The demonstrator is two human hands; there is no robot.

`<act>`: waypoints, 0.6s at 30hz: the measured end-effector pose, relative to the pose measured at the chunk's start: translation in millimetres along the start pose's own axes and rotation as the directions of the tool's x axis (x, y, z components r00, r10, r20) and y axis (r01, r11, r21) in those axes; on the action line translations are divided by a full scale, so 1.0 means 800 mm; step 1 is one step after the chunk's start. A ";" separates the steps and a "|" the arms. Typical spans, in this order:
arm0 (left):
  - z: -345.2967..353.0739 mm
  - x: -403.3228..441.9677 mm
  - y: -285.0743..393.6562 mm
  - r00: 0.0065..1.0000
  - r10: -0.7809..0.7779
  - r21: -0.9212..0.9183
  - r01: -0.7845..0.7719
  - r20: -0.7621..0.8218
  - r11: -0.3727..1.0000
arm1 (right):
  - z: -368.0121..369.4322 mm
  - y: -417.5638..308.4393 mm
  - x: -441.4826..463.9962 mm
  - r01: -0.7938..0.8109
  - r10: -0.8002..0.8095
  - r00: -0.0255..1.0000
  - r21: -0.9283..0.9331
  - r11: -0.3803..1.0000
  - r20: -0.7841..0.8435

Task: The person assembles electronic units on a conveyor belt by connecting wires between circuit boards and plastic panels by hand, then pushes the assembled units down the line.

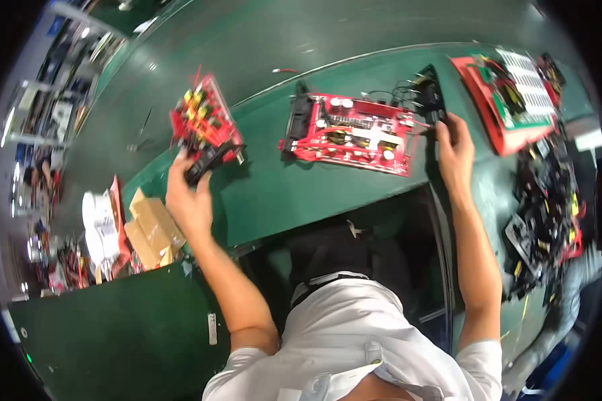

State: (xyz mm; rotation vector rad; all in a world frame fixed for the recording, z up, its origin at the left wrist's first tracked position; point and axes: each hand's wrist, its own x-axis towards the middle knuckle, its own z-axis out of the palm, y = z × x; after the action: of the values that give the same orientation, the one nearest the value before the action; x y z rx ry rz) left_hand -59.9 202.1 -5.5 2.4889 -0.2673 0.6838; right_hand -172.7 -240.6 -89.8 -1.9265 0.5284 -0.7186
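My left hand (190,200) is closed on the black end panel of a red circuit board assembly (207,117), which stands at an angle on the left of the green bench. Yellow parts and red wires crowd that board. On the right, my right hand (456,150) has its thumb and fingers closed at the near end of a black panel (429,97). Thin dark wires run from this panel toward a second red circuit board assembly (358,134). That one lies flat between my hands, with a black panel at its left end.
A red tray (478,93) bearing a green board and white slotted panel is at the right. Many black parts (545,194) pile up below it. At left are a cardboard box (152,227) and a white roll (100,227). A grey sleeve (572,287) shows at lower right.
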 end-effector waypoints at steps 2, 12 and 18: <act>-0.014 -0.020 -0.006 0.998 -0.024 0.043 0.021 0.065 0.999 | 0.003 0.017 0.001 -0.049 0.044 0.998 0.154 0.987 0.037; -0.046 0.014 0.051 0.964 0.083 -0.016 -0.082 0.254 0.997 | 0.004 -0.022 -0.009 -0.058 0.058 0.997 -0.011 0.998 -0.047; 0.119 0.125 0.150 0.795 0.254 -0.230 -0.148 0.550 0.962 | 0.006 -0.007 -0.008 0.015 -0.017 0.997 -0.019 1.000 -0.078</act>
State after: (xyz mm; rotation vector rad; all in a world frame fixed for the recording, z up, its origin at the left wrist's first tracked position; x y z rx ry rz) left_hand 26.2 45.3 31.2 2.4508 -0.7933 -0.0512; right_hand -173.6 -231.2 -87.6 -1.9281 0.5702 -0.8040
